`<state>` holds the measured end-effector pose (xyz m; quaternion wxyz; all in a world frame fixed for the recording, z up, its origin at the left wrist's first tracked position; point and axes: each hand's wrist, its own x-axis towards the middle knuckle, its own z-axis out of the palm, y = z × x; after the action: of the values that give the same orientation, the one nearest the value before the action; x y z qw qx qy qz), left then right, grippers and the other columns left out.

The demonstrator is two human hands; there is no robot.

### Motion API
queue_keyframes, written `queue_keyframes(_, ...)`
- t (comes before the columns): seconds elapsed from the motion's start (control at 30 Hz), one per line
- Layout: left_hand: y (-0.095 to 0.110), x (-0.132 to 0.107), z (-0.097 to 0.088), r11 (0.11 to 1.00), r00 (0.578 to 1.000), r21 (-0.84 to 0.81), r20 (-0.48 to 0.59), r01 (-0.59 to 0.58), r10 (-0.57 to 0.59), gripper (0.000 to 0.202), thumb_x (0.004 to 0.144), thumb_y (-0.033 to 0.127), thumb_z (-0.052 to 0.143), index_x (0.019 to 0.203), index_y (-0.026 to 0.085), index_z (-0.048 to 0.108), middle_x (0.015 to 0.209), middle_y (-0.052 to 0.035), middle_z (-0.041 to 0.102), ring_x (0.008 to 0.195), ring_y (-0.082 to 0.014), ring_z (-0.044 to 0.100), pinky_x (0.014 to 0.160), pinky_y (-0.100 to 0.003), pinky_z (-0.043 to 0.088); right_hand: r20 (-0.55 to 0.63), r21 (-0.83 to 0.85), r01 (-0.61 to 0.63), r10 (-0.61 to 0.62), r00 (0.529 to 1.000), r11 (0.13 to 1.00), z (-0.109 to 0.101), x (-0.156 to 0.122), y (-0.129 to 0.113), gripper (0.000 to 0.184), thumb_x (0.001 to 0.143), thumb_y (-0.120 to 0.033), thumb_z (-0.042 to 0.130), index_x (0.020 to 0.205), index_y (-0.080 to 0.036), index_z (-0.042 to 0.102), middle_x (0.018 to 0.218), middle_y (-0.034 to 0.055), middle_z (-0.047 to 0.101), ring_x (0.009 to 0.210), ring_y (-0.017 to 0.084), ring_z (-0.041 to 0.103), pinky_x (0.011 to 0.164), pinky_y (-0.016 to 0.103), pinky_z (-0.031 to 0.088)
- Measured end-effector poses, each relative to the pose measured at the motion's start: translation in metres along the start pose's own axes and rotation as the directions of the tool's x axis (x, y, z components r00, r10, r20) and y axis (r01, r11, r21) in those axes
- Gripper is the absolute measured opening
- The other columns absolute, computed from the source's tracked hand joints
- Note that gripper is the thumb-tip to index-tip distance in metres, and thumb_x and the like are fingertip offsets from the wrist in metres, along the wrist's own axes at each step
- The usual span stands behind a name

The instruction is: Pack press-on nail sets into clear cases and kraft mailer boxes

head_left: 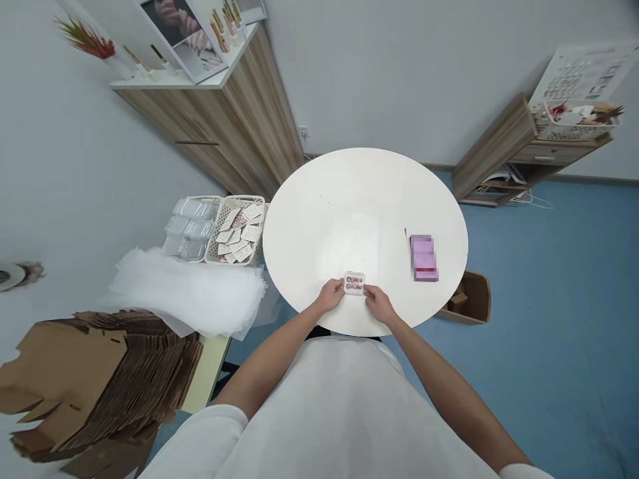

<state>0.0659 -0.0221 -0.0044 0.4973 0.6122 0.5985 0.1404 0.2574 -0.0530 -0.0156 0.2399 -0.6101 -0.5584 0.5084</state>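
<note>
A small clear plastic case (354, 283) with pink and red pieces inside lies at the near edge of the round white table (349, 213). My left hand (331, 295) pinches its left side with curled fingers. My right hand (379, 303) grips its right side the same way. Both hands rest on the tabletop close to my body.
A purple flat object (424, 257) lies on the table's right part. Left of the table stand two white baskets (214, 229) with clear cases and printed cards, a stack of white sheets (190, 293) and folded brown cartons (100, 379). An open cardboard box (469, 299) sits on the blue floor.
</note>
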Motion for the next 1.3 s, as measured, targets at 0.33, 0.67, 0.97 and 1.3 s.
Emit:
queue_keyframes(0.33, -0.004, -0.003, -0.008, 0.997, 0.999, 0.065, 0.015, -0.037, 0.036, 0.034, 0.071, 0.015, 0.044, 0.104, 0.019, 0.051, 0.095, -0.0037, 0.055, 0.083, -0.0144, 0.052, 0.076, -0.028, 0.042, -0.077, -0.233, 0.093, -0.114, 0.990, 0.968, 0.003, -0.010, -0.007, 0.041, 0.074, -0.016, 0.041, 0.115, -0.021, 0.043, 0.110, 0.0066, 0.050, 0.092, 0.017, 0.053, 0.076, 0.033, 0.045)
queue_keyframes(0.67, -0.013, -0.024, -0.024, 0.900, 0.966, 0.354, 0.142, -0.253, 0.215, 0.027, 0.071, 0.026, 0.050, 0.098, 0.019, 0.054, 0.098, -0.0054, 0.055, 0.090, -0.0194, 0.052, 0.078, -0.032, 0.043, 0.179, -0.801, 0.312, -0.292, 0.940, 0.511, 0.011, -0.022, -0.001, 0.011, 0.081, -0.027, 0.045, 0.083, -0.021, 0.054, 0.089, 0.0058, 0.055, 0.080, 0.018, 0.047, 0.066, 0.029, 0.032)
queue_keyframes(0.97, 0.002, -0.024, -0.021, 0.705, 0.941, 0.625, 0.251, -0.336, 0.227, 0.047, 0.062, 0.047, 0.061, 0.101, 0.021, 0.050, 0.103, -0.0076, 0.050, 0.097, -0.0265, 0.045, 0.083, -0.040, 0.032, 0.115, -0.768, 0.235, -0.232, 0.966, 0.596, 0.011, -0.013, -0.011, 0.022, 0.086, -0.023, 0.033, 0.081, -0.019, 0.054, 0.082, 0.0055, 0.055, 0.077, 0.017, 0.048, 0.064, 0.028, 0.030)
queue_keyframes(1.3, 0.009, -0.009, -0.020, 0.835, 0.971, 0.495, 0.138, -0.239, 0.197, 0.019, 0.082, 0.022, 0.035, 0.079, 0.020, 0.054, 0.079, -0.0070, 0.058, 0.082, -0.0219, 0.053, 0.078, -0.035, 0.032, 0.064, -0.648, 0.207, -0.219, 0.974, 0.733, -0.003, -0.017, -0.026, 0.025, 0.080, -0.040, 0.043, 0.094, -0.021, 0.052, 0.095, 0.0059, 0.055, 0.088, 0.020, 0.049, 0.075, 0.032, 0.034)
